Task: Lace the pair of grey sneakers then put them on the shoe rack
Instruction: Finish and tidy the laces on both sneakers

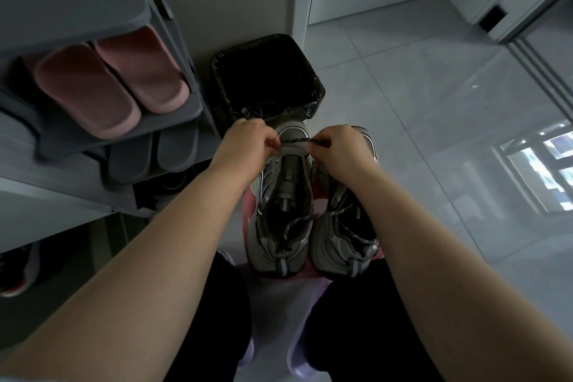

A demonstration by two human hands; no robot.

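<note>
Pinching a lace point(296, 141) at each end with left hand point(248, 141) and right hand point(339, 146), over one grey sneaker point(283, 195). Right beside the other sneaker point(344, 236), near the shoe rack point(173, 121).

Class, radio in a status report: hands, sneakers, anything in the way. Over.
Left hand and right hand each pinch the lace, taut over one grey sneaker. Second sneaker beside it, lace loose. Bin just ahead; shoe rack at left.

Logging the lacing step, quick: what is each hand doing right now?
Left hand: closed, pinching the lace above the sneaker.
Right hand: closed, pinching the same lace.
</note>
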